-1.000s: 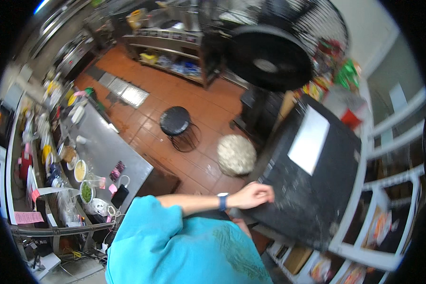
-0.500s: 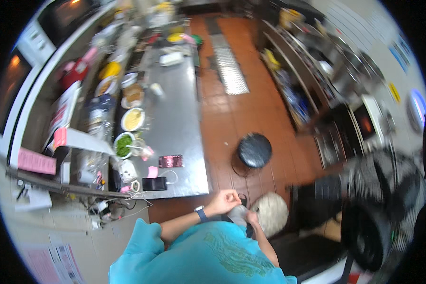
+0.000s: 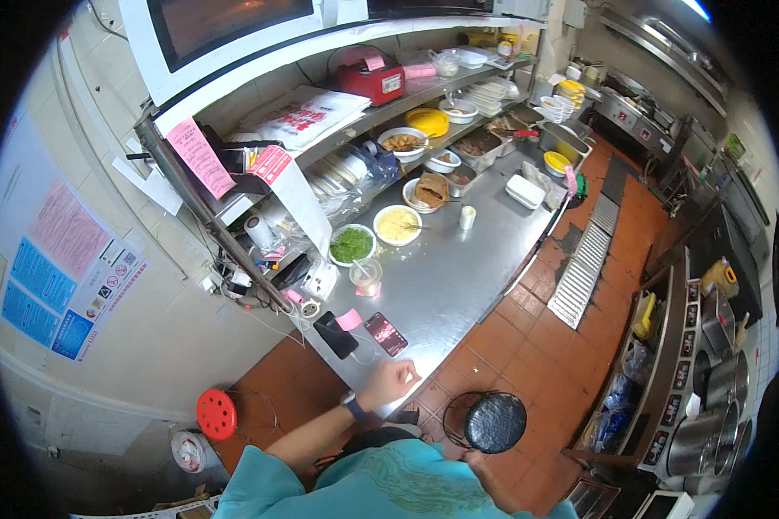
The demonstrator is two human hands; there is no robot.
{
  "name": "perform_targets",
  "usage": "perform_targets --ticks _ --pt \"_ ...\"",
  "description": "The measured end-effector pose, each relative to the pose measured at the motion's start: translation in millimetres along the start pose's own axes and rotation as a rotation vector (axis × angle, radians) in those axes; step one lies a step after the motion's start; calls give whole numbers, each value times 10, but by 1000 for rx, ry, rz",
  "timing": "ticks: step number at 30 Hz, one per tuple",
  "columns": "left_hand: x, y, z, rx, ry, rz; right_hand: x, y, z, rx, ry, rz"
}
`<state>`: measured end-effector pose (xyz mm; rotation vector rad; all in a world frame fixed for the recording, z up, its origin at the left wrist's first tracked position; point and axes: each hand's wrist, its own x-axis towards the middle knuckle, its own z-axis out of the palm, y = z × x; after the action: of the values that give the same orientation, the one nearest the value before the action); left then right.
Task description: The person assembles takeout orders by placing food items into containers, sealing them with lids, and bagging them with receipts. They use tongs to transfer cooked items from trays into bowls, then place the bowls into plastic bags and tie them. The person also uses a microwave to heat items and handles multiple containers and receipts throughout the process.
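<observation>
My left hand, with a dark watch on the wrist, is raised at the near corner of the steel table. Its fingers are curled to the thumb; whatever they may hold is too small to make out. My right hand hangs low beside the round black stool, its fingers mostly hidden. Nearest to my left hand lie a phone with a lit screen and a dark phone on a cable. Behind them stand a plastic cup with a straw and a bowl of chopped greens.
A bowl of yellow mince, a small white cup and a white lidded box stand further along the table. Shelves with bags and a red box run along the left. A red stool is at the lower left; steel pots are at the right.
My view has swung left, bringing the wall poster and red stool in. My left hand now appears against the table corner, its fingers still curled. The pale round thing beside my right hand has left view.
</observation>
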<state>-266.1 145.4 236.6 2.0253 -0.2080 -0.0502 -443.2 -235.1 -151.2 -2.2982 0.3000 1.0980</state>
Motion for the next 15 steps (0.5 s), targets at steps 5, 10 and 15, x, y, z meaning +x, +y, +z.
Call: perform_targets --ticks 5,10,15 --pt "1317 231 -778 127 327 489 102 -417 -921 5 254 -260" --pt "2309 938 -1517 133 703 435 172 -1493 -2268 913 340 -195" --pt "3569 1165 -2091 61 922 476 281 -2240 -3384 681 624 -488"
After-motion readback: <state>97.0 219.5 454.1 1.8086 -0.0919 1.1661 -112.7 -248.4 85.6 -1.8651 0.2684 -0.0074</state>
